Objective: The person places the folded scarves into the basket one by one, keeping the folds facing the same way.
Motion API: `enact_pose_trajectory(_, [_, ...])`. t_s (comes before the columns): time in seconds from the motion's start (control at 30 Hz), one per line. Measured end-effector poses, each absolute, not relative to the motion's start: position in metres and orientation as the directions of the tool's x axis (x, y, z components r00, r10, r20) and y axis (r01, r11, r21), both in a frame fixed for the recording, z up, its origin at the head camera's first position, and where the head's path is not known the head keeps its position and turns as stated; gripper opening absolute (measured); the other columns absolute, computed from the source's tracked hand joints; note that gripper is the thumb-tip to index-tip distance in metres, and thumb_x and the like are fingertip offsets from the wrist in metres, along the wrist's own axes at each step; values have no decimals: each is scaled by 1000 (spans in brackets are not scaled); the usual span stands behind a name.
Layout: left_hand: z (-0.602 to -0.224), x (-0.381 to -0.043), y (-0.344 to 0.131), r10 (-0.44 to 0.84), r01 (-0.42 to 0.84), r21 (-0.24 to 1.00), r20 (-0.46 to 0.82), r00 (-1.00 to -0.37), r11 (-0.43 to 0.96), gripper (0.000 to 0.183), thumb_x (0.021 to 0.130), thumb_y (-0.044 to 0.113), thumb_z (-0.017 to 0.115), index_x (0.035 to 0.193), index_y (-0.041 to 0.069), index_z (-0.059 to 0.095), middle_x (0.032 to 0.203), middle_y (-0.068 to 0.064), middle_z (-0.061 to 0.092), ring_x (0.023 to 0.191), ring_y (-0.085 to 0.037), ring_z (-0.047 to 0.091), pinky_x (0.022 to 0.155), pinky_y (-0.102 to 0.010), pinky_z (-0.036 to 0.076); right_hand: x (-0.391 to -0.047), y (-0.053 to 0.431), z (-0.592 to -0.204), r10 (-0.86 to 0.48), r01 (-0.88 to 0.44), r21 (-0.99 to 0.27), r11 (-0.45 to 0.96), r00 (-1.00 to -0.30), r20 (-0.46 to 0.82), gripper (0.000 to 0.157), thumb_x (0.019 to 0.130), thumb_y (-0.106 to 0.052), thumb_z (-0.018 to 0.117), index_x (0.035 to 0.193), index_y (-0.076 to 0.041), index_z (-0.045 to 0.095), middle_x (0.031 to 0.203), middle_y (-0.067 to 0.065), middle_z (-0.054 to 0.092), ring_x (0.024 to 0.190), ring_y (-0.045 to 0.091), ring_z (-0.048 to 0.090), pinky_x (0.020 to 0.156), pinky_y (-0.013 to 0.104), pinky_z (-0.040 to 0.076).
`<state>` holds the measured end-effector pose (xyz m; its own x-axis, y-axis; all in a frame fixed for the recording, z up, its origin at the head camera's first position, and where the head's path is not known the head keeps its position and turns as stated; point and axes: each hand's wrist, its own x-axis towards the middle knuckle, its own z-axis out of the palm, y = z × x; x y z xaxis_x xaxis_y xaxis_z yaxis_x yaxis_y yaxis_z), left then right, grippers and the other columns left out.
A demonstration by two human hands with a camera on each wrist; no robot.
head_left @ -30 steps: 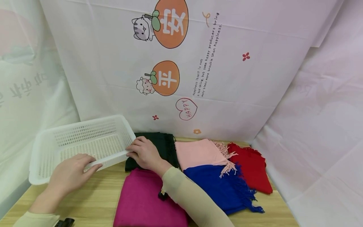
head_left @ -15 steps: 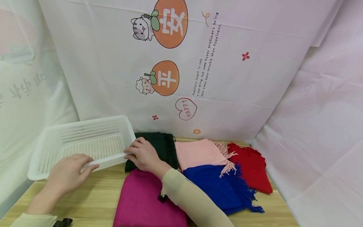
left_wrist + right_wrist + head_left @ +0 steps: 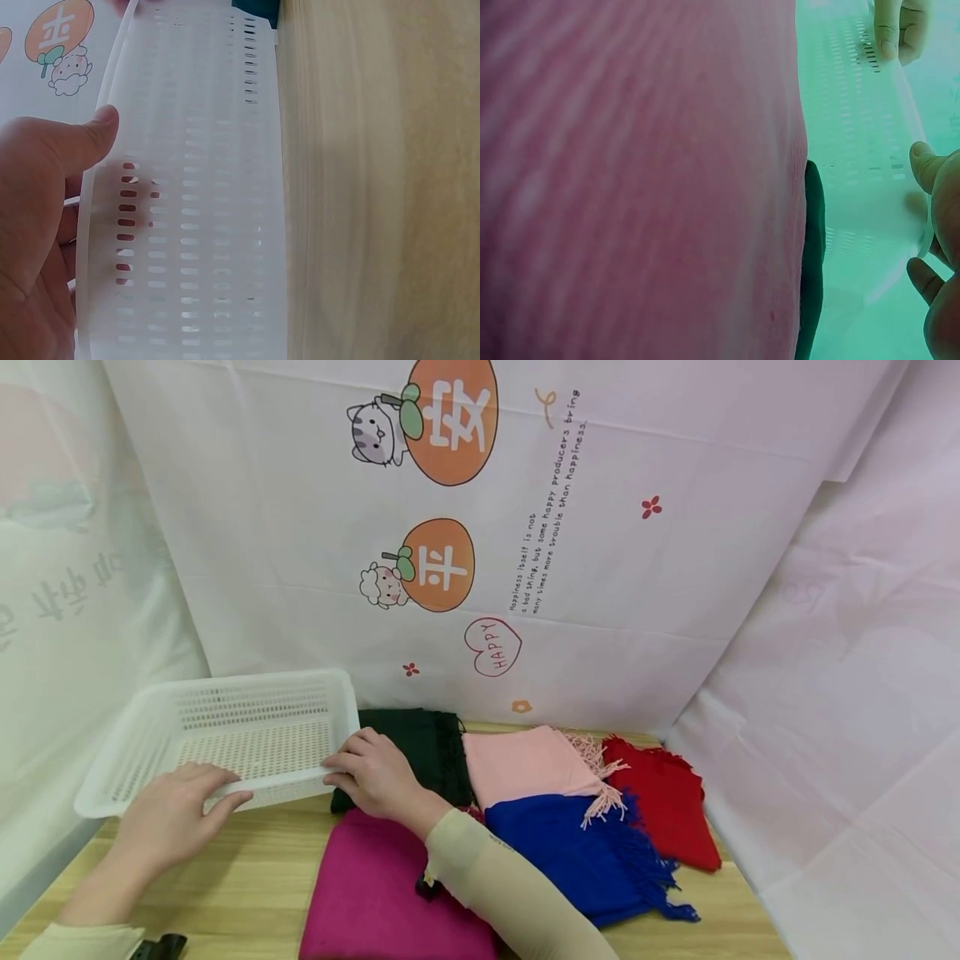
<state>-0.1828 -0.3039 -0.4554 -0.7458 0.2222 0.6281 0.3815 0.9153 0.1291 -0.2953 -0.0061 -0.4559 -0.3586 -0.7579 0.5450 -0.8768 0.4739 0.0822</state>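
A white perforated plastic basket [image 3: 262,682] stands at the left of the table in the head view, with nothing inside. My left hand [image 3: 174,820] grips its near rim, thumb outside and fingers over the inner side. In the left wrist view, the left thumb [image 3: 97,139] presses the rim of the slotted basket wall [image 3: 202,225]. My right hand [image 3: 381,777] holds the near right corner of the rim between thumb and fingers. Beside that corner lies a folded dark green scarf [image 3: 427,747], partly behind the right hand. A folded magenta scarf [image 3: 390,885] lies below the right wrist.
To the right lie a pink fringed scarf [image 3: 517,764], a blue fringed scarf [image 3: 570,860] and a red one [image 3: 671,806], all folded. White printed cloth [image 3: 600,568] hangs behind and at both sides. The wooden table [image 3: 247,893] shows bare at the front left.
The basket has turned slightly in both hands: its left end has moved back and its right end a little nearer, so it stands straighter to the back cloth. The scarves have not moved.
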Motion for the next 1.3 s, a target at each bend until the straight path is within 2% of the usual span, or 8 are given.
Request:
enact_pose_trajectory(0.27, [-460,-184,-309,227,406,136,652,-723,904,23,88,24,92,101,9,81,102,-12,81,96,-42,75,83,-63,58,-286,-8,-453,-767,-832,147,535,-406,498,28,111,-42,70,132,-29,82,120,-11,74,117,11,62,97,23,47])
enact_pose_trajectory(0.67, [-460,-184,-315,202,384,174,621,-757,907,23,90,24,91,104,10,82,106,-13,81,101,-44,75,89,-64,56,-279,-11,-454,-772,-822,153,548,-428,470,29,113,-41,68,135,-27,80,123,-12,73,118,9,60,96,21,45])
enact_pose_trajectory(1.0, [-461,-183,-324,176,383,230,607,-775,895,24,91,24,92,108,11,82,109,-13,81,103,-45,74,90,-64,53,-273,-14,-455,-778,-820,188,540,-402,483,28,114,-39,66,134,-26,80,124,-11,73,118,9,61,94,21,46])
enact_pose_trajectory(1.17, [-462,-184,-328,178,398,233,623,-762,887,25,89,23,93,107,10,82,112,-17,81,107,-47,73,91,-65,51,-271,-15,-456,-780,-828,189,528,-384,494,27,114,-38,67,134,-26,80,124,-11,72,119,9,61,94,23,46])
enact_pose_trajectory(1.3, [-463,-185,-329,183,407,218,643,-744,887,25,86,22,94,106,12,83,111,-15,81,106,-45,73,91,-60,50,-270,-15,-456,-780,-827,194,528,-381,496,27,114,-37,67,134,-26,80,124,-11,72,118,9,61,94,22,47])
